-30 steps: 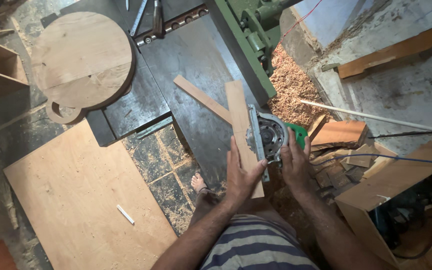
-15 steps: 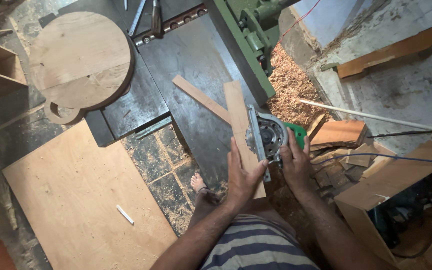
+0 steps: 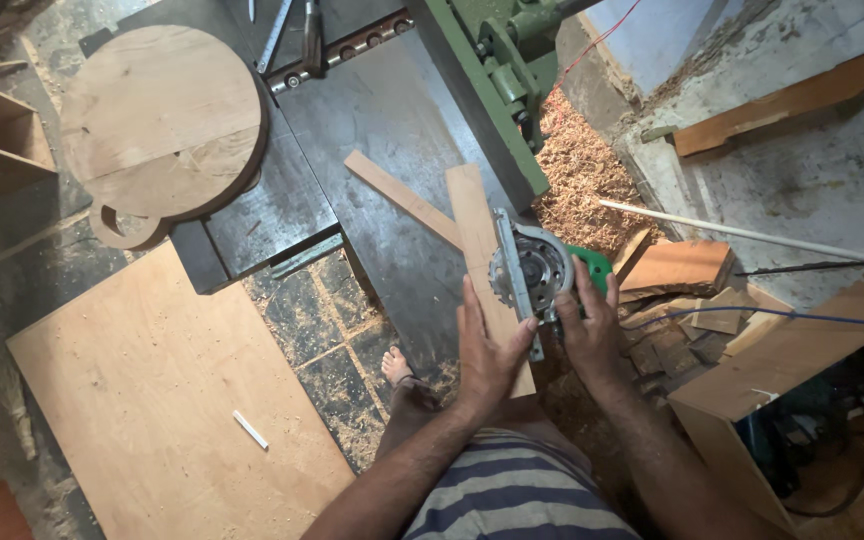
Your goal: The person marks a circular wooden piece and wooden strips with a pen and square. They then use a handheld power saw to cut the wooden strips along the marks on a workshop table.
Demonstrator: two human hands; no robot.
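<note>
A broad sheet of pale plywood [image 3: 167, 400] lies flat on the stone floor at lower left, with a small white stick [image 3: 249, 429] resting on it near its right side. Above it stands the dark steel bench [image 3: 352, 130] of a woodworking machine, its green body [image 3: 497, 70] rising at the top centre, and a round wooden disc [image 3: 164, 120] sits on the bench's left part, overhanging the edge. To the right of the machine a heap of reddish sawdust [image 3: 577, 170] lies against the wall, and below that a pile of wood offcuts [image 3: 687, 290] spreads beside an open wooden box [image 3: 802, 400] at lower right. A long white rod [image 3: 752, 235] lies across the grey floor past the offcuts. Two narrow wooden strips lie crossed on the bench: a thin batten [image 3: 402, 198] running up to the left, and a wider plank [image 3: 482, 270] running down toward the person. Just beside the plank's right edge, over the bench's edge, is a hand-held circular saw [image 3: 537, 270] with a toothed blade, a metal guard and a green housing. The left hand [image 3: 487, 350] lies over the plank with its fingers pressed together and stretched flat, fingertips touching the saw's base plate. The right hand [image 3: 592, 325] grips the saw from the right, its fingers curled round the green housing. A bare foot [image 3: 399, 368] shows on the floor below the bench.
</note>
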